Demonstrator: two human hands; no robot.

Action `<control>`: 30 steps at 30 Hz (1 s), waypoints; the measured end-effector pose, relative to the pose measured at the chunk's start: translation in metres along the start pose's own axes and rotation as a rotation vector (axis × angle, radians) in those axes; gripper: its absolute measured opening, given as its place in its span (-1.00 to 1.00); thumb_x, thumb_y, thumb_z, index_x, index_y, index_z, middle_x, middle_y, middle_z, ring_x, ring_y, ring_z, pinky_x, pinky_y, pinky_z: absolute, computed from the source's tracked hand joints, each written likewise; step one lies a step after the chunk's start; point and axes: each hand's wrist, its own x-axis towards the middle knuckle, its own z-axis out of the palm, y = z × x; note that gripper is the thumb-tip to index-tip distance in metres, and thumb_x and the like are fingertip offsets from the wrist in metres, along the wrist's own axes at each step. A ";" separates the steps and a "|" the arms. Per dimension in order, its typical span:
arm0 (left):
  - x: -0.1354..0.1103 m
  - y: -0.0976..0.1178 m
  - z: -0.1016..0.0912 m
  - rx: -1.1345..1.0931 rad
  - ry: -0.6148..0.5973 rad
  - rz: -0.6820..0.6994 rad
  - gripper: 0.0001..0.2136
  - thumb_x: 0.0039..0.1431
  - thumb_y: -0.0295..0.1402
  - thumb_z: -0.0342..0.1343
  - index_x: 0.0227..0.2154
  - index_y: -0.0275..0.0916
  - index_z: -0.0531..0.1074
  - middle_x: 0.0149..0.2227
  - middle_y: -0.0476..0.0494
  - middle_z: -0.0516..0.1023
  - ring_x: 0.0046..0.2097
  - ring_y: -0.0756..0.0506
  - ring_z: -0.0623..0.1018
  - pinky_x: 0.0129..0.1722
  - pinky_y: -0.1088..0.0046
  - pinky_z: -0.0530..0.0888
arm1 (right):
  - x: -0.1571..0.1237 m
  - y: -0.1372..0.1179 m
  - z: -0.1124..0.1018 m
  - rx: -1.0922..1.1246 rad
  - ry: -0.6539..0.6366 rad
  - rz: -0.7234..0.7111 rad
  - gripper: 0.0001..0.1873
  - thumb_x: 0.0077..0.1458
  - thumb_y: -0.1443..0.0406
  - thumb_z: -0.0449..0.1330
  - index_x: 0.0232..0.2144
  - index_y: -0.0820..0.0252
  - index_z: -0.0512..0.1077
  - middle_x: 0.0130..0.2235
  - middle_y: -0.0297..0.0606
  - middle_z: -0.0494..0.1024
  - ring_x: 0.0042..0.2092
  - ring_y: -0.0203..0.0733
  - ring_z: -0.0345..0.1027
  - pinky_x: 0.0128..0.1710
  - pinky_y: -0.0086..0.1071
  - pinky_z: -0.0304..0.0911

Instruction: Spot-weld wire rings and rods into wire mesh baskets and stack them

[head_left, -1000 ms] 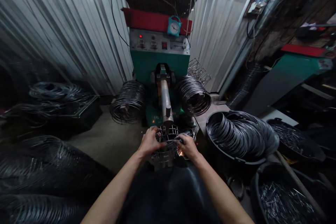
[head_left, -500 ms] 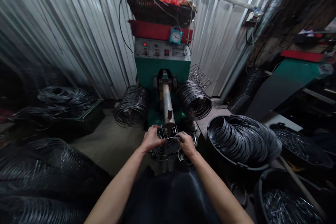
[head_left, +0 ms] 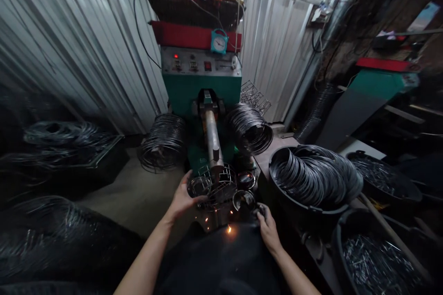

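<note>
At the green machine (head_left: 200, 85), a wire basket (head_left: 224, 193) sits under the end of the round metal arm (head_left: 212, 138). My left hand (head_left: 182, 198) grips the basket's left side, with the thumb in front and the fingers behind. My right hand (head_left: 267, 228) is away from the basket, to its right, with its fingers closed; what they hold is too dark to make out. Close by it is a small round bowl (head_left: 242, 200), with another small dish (head_left: 245, 179) behind. Orange sparks (head_left: 229, 229) fly in front of the dark apron (head_left: 221, 258).
Wire coils (head_left: 162, 143) flank the machine, another coil (head_left: 251, 129) being on its right. A black tub (head_left: 277, 189) with coiled wire stands to the right, before a bucket (head_left: 341, 249) of short wire pieces. A woven tray (head_left: 190, 4) and a turquoise clock (head_left: 219, 42) are above.
My right hand has moved from the basket toward me and to the right. Sparks have appeared below the basket. My left hand stays at the basket's left side. The view has shifted slightly.
</note>
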 end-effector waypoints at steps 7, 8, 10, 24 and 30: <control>-0.024 -0.021 0.023 -0.362 0.058 -0.224 -0.08 -0.21 -0.22 0.34 0.20 -0.09 -0.08 0.15 -0.27 0.27 0.14 -0.21 0.35 0.08 0.25 0.38 | -0.003 -0.003 -0.014 0.677 0.233 0.520 -0.81 -0.09 0.27 0.24 -0.35 0.14 0.37 -0.49 -0.37 0.45 -0.49 -0.27 0.38 -0.47 -0.40 0.38; -0.024 -0.023 0.024 -0.364 0.067 -0.227 -0.10 -0.20 -0.21 0.34 0.19 -0.11 -0.05 0.14 -0.28 0.28 0.13 -0.22 0.36 0.07 0.24 0.39 | 0.001 -0.009 -0.016 0.791 0.236 0.589 -0.80 -0.11 0.32 0.25 -0.34 0.16 0.39 -0.52 -0.39 0.43 -0.51 -0.31 0.36 -0.50 -0.44 0.36; -0.025 -0.025 0.024 -0.362 0.085 -0.224 -0.13 -0.24 -0.17 0.35 0.15 -0.16 0.04 0.09 -0.30 0.33 0.10 -0.24 0.39 0.07 0.19 0.39 | 0.004 -0.020 -0.022 0.964 0.230 0.671 -0.77 -0.13 0.42 0.25 -0.32 0.21 0.42 -0.55 -0.41 0.40 -0.53 -0.36 0.34 -0.52 -0.50 0.35; -0.090 0.015 0.003 -0.277 0.070 -0.223 -0.08 -0.49 -0.14 0.44 0.06 -0.18 0.21 0.05 -0.29 0.36 0.08 -0.32 0.38 0.11 0.04 0.30 | -0.040 -0.035 -0.049 1.025 0.166 0.798 -0.94 -0.02 0.44 0.24 -0.41 0.30 0.41 -0.48 -0.24 0.51 -0.52 -0.34 0.37 -0.67 -0.57 0.19; -0.101 0.048 0.003 0.045 0.102 -0.054 -0.06 -0.44 -0.08 0.40 0.11 -0.24 0.19 0.05 -0.30 0.31 0.07 -0.33 0.36 0.12 0.05 0.28 | -0.042 -0.040 -0.053 1.057 0.153 0.800 -0.92 0.02 0.46 0.14 -0.38 0.25 0.40 -0.59 -0.38 0.42 -0.57 -0.36 0.31 -0.63 -0.53 0.19</control>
